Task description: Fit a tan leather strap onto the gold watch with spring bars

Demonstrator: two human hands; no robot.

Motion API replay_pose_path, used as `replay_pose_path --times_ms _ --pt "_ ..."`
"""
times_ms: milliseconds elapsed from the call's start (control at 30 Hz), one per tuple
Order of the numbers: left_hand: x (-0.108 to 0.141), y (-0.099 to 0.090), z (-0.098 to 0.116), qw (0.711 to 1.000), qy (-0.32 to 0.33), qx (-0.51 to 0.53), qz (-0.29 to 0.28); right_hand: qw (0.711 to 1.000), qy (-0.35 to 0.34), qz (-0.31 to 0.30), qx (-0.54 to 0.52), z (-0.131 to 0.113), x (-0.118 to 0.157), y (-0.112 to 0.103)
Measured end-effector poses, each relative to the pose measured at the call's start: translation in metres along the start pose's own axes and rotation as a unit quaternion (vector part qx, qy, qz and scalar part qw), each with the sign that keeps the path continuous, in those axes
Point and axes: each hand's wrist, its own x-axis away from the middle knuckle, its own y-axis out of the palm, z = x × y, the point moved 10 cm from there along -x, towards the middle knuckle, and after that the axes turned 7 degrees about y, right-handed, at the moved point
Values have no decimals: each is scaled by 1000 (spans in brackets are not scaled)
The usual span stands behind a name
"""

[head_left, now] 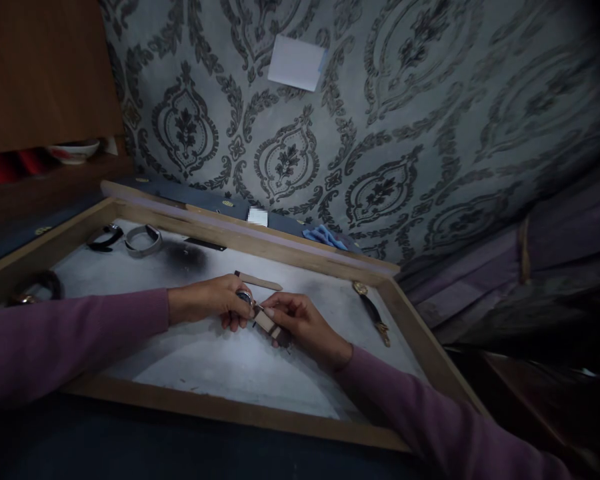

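Observation:
My left hand (220, 301) is closed around a round watch case (245, 296) near the middle of the framed white board (180, 363). Close beside it, my right hand (300, 320) pinches a watch strap (267, 323) whose pale side shows; its upper end meets the case between my fingertips. A small thin thing shows at the right fingertips, too small to name. Just behind the hands, a separate brown strap piece (258, 281) lies flat on the board.
Watches lie at the board's left, one black (106, 238), one silvery (144, 241), another dark (37, 288). A gold and black watch (371, 311) lies right. The raised wooden rim (230, 408) surrounds the board. Behind it are a blue cloth (324, 236) and patterned wall.

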Motion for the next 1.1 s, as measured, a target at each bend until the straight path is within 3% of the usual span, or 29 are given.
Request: replay_pose_path --times_ms 1100 --pt "0 1 -1 1000 -3 -4 0 1000 -14 0 11 3 -1 -1"
